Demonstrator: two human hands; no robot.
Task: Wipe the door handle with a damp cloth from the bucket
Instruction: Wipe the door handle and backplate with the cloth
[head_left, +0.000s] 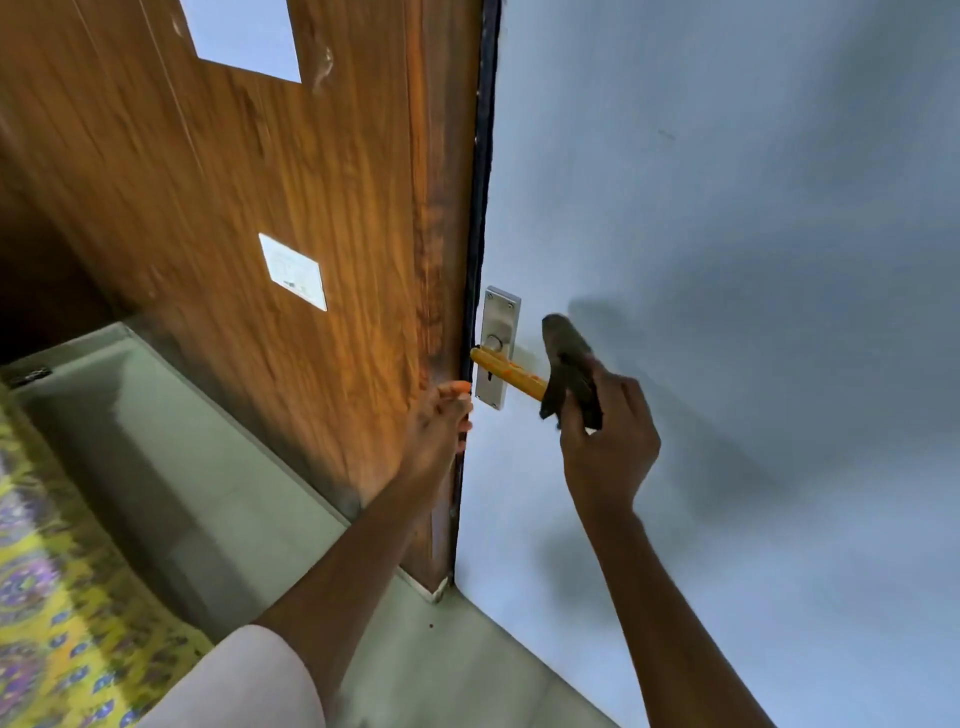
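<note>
door handle (511, 375) | right hand (608, 447) presses cloth (569, 371) on tip | left hand (441, 426) grips door edge

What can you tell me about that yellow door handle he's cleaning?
The door handle is a straight yellow-orange lever with small orange marks, slanting down to the right from a silvery metal plate screwed onto the pale blue door. A keyhole sits under it. Its outer end is covered by the dark cloth gripped in the right hand.

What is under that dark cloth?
The far end of the orange door handle runs under the dark cloth, which the right hand pinches. The handle's tip is covered, so it cannot be seen.
</note>
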